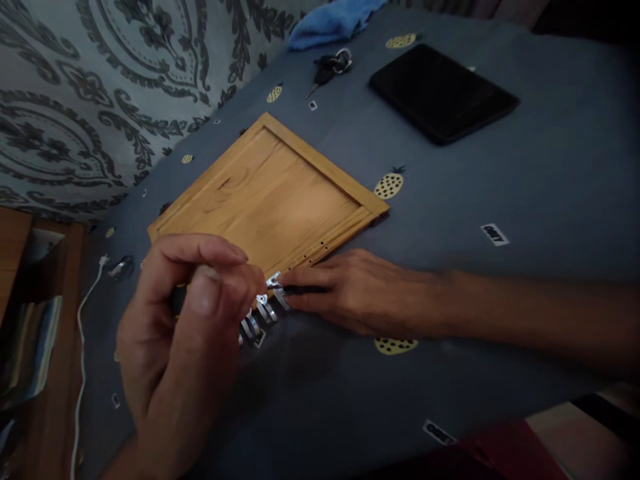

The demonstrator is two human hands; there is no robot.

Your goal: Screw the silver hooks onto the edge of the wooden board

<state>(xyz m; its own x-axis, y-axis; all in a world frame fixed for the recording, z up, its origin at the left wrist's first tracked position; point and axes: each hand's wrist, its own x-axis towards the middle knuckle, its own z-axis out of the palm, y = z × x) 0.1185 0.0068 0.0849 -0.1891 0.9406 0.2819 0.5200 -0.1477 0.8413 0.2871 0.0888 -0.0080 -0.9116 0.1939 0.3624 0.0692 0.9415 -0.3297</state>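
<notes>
A framed wooden panel [295,193] lies on the patterned cloth, with a row of silver metal hooks [266,308] along its near edge. My left hand [185,333] is curled in front of the panel's near-left part, thumb against the bent fingers. Whatever may be inside that grip is hidden from view. My right hand [360,290] reaches in from the right, its fingertips closed around the endmost hook at the panel's edge. Several small dark holes dot the frame strip beyond that hook.
A black tablet-like device [443,93] lies at the upper right, with keys [327,70] and a blue cloth [335,25] behind. At left, a white cable [83,353] runs past a wooden shelf [60,373] holding books. A patterned wall covering [140,80] rises behind.
</notes>
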